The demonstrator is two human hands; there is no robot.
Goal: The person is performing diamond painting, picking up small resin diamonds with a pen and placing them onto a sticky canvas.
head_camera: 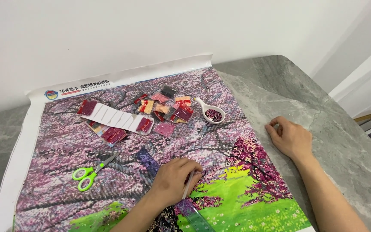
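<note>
Pen: thin pale applicator pen (188, 184), pinched in the left hand (173, 178) over the canvas, long axis steeply tilted, tip up by the fingertips, tail slanting down toward the wrist.
Left fingers: fingers (194, 168) curled together and clamped on the pen's upper end, tip pressed at the canvas just beyond them.
Right hand: right hand (290, 138) lies palm down on the grey marble table (323, 107), fingers loosely curled together, holding nothing, just off the canvas edge and well apart from the pen.
Canvas: diamond-painting canvas (65, 172) of pink blossom trees and green grass, spread flat under the left hand, top edge against the wall.
Tray: white spouted tray (210, 111) with dark pink beads, well beyond the left fingertips, spout pointing away up-left.
Packets: small bead packets (164, 107) in pink, red, orange and black, scattered beyond the fingers, left of the tray.
Strip: white backing strip (114, 117) lying slantwise beside the packets.
Scissors: green-handled scissors (92, 171) left of the left hand, blades pointing up-right.
</note>
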